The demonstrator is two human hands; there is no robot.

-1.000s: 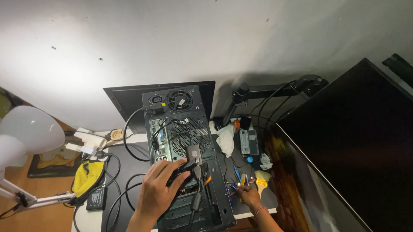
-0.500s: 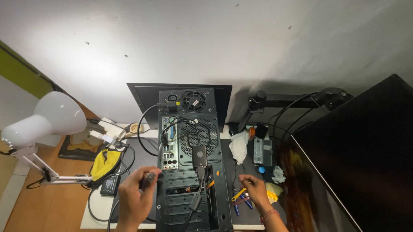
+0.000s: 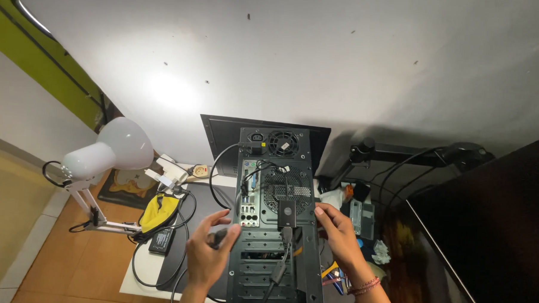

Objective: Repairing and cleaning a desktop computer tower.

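Computer tower (image 3: 276, 229), black, stands on a desk (image 3: 143, 272) with its back panel of ports and fan vent facing the head camera, a dark cable (image 3: 280, 262) trailing down it. A person's left hand (image 3: 209, 251) curls loosely around a small dark object (image 3: 219, 236) beside the tower's left edge, fingers half closed. Their right hand (image 3: 338, 234) rests open against the tower's right edge, fingers spread, a bracelet (image 3: 365, 286) at the wrist. A white desk lamp (image 3: 111, 152) and a yellow cloth (image 3: 159, 208) sit to the left; a dark monitor (image 3: 487, 237) looms at right.
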